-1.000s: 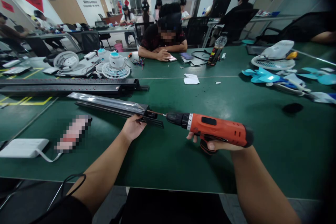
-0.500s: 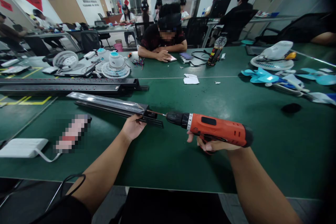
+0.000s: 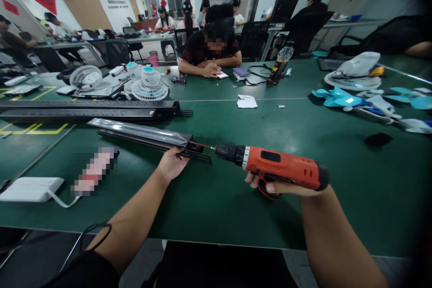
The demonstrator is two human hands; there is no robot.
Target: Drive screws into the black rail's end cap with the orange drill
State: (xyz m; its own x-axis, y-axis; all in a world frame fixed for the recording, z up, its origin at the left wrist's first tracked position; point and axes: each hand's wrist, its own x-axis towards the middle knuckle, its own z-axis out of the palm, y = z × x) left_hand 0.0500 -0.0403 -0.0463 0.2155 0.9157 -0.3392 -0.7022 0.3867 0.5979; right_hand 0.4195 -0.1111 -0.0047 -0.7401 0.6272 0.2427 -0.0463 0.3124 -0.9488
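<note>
little has shifted: left hand [image 3: 172, 164] still clasps the black rail [image 3: 148, 137] on the table [image 3: 236, 207], right hand [image 3: 280, 186] grasps the orange drill [image 3: 283, 168], bit at the rail's end. a far bottle [image 3: 278, 65] holds dark liquid.

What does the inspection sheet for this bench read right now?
Surface: green table, yellow tape lines at far left.
Job's things: orange drill, its bit at the end of the long rail; black strips lie behind.
Clutter: white fans, blue fan blades, paper scraps, bottle, white box.
Hands: left hand grips the long rail; right hand holds the orange drill.
Cables: white lead from the white box; black wires beside the bottle.
Surroundings: a person seated opposite; others at far desks.
</note>
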